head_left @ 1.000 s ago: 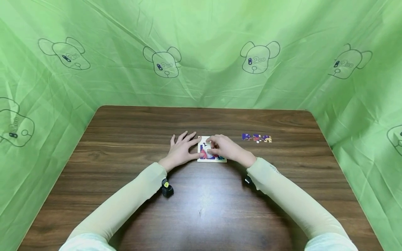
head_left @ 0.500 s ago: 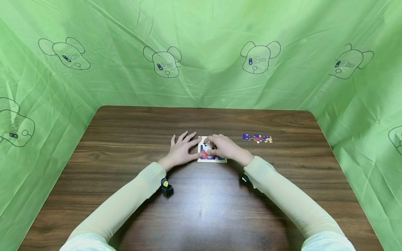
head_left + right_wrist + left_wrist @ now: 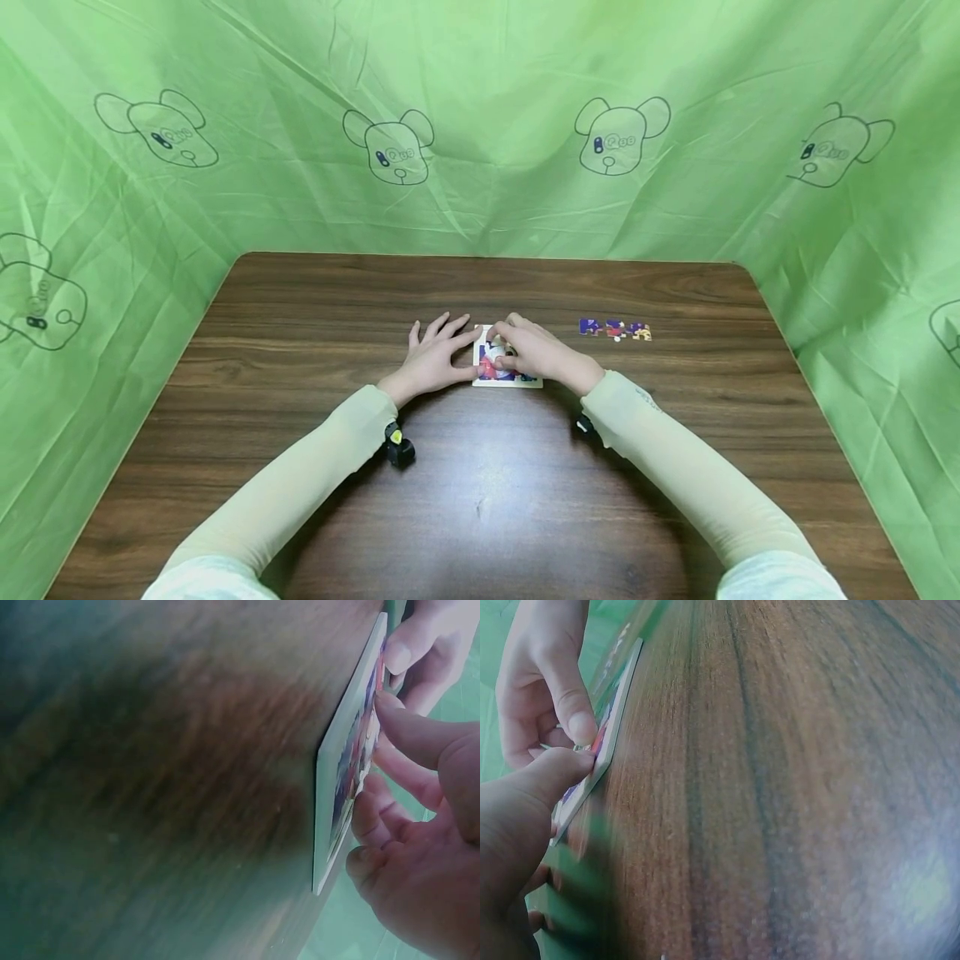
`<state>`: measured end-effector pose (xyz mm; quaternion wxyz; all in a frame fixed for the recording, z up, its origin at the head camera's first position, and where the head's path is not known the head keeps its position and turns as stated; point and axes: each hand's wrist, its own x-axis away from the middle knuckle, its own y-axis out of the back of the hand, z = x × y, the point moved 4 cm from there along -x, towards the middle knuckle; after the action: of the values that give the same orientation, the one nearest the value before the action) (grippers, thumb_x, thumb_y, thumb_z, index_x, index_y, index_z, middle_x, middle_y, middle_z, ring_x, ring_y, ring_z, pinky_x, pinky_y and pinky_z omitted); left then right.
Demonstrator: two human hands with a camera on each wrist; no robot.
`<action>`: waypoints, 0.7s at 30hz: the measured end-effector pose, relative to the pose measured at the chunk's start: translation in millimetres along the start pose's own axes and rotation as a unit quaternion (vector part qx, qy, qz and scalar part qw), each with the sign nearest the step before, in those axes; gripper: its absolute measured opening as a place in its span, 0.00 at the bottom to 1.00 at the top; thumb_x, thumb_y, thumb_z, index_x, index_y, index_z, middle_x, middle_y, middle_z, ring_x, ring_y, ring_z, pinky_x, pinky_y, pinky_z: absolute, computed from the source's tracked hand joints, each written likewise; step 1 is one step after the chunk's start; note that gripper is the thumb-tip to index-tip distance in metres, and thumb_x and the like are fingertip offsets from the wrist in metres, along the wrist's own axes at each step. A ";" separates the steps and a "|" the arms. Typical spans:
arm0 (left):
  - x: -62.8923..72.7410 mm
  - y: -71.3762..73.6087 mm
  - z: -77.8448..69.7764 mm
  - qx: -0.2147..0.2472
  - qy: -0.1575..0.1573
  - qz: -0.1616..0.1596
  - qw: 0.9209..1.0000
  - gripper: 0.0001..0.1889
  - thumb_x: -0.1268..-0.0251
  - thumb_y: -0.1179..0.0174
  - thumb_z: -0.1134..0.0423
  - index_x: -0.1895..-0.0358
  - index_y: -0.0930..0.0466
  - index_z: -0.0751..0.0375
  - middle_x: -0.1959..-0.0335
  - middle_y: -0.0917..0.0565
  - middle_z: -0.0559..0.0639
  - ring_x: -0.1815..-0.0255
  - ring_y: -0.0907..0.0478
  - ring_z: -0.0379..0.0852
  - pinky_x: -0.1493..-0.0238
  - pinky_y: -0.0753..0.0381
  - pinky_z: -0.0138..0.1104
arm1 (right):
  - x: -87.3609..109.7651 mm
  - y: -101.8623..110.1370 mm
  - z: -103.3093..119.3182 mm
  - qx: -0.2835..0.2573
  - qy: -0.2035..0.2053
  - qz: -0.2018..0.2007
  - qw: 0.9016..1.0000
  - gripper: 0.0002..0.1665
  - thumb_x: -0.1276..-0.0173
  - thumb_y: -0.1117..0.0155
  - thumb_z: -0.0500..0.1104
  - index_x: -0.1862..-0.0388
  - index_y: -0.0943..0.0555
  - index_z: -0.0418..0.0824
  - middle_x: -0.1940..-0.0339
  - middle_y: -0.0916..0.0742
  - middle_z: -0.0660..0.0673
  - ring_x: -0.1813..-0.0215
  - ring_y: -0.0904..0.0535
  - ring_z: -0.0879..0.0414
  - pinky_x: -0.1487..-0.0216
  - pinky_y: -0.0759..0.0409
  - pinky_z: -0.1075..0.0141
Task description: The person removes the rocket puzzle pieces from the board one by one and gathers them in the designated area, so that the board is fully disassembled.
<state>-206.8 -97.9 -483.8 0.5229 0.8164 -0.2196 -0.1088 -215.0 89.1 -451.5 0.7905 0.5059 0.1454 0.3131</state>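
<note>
A small jigsaw puzzle [image 3: 507,383] in a pale frame lies flat on the table in the head view, its coloured picture partly covered by the hands. My left hand [image 3: 435,360] has its fingers spread at the puzzle's left side, with the thumb and index fingertip on the frame's edge. From the right, my right hand [image 3: 542,350] reaches over the puzzle with bent fingers. In the right wrist view its thumb [image 3: 412,731] and fingertips touch the picture side. Whether a loose piece sits between them is hidden.
Several purple, red and yellow puzzle pieces [image 3: 615,330] lie in a row to the right of the puzzle. The brown wooden table [image 3: 480,500] is enclosed by green cloth [image 3: 487,192] at the back and sides.
My right hand has shifted slightly left and away from me over the puzzle, its fingers moving a little. The left hand, the puzzle and the loose pieces keep their places.
</note>
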 end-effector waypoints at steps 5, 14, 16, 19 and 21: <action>-0.2 -0.1 -0.2 -0.003 -0.001 -0.001 1.000 0.42 0.34 0.34 0.36 0.20 0.34 0.44 0.16 0.40 0.51 0.15 0.53 0.62 0.26 0.63 0.73 | -1.2 -3.1 -1.4 0.005 0.017 -0.006 1.000 0.25 0.30 0.27 0.44 0.38 0.22 0.37 0.51 0.17 0.41 0.51 0.21 0.47 0.45 0.21 0.50; 0.4 0.6 -2.0 -0.001 -0.004 0.000 1.000 0.42 0.34 0.34 0.37 0.19 0.34 0.44 0.16 0.40 0.52 0.15 0.53 0.62 0.26 0.64 0.73 | -1.2 -2.4 -2.6 0.004 0.014 -0.007 1.000 0.26 0.31 0.25 0.45 0.38 0.22 0.38 0.55 0.16 0.45 0.52 0.21 0.47 0.45 0.22 0.50; 0.5 1.2 -2.2 0.000 -0.003 0.001 1.000 0.41 0.34 0.34 0.37 0.20 0.34 0.44 0.16 0.40 0.52 0.15 0.53 0.62 0.26 0.64 0.73 | -0.9 -2.2 -2.4 0.007 0.013 -0.009 1.000 0.26 0.30 0.26 0.46 0.38 0.23 0.38 0.54 0.16 0.44 0.51 0.21 0.47 0.45 0.22 0.50; 0.7 2.0 -2.7 -0.001 -0.001 0.003 1.000 0.41 0.34 0.34 0.37 0.20 0.34 0.43 0.16 0.40 0.52 0.15 0.54 0.62 0.26 0.64 0.73 | 0.0 -1.6 -1.2 0.014 0.018 -0.016 1.000 0.26 0.30 0.26 0.45 0.38 0.23 0.38 0.51 0.16 0.42 0.49 0.21 0.46 0.43 0.22 0.50; 0.8 2.3 -2.7 -0.001 0.001 0.006 1.000 0.41 0.34 0.34 0.37 0.19 0.35 0.43 0.16 0.41 0.52 0.15 0.54 0.62 0.26 0.64 0.73 | 0.6 -1.3 0.1 0.022 0.026 -0.022 0.999 0.26 0.31 0.26 0.44 0.38 0.23 0.37 0.48 0.17 0.41 0.49 0.22 0.46 0.42 0.23 0.50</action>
<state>-205.6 -96.9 -480.6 0.5242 0.8148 -0.2239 -0.1054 -214.1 89.0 -452.6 0.7817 0.5116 0.1839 0.3057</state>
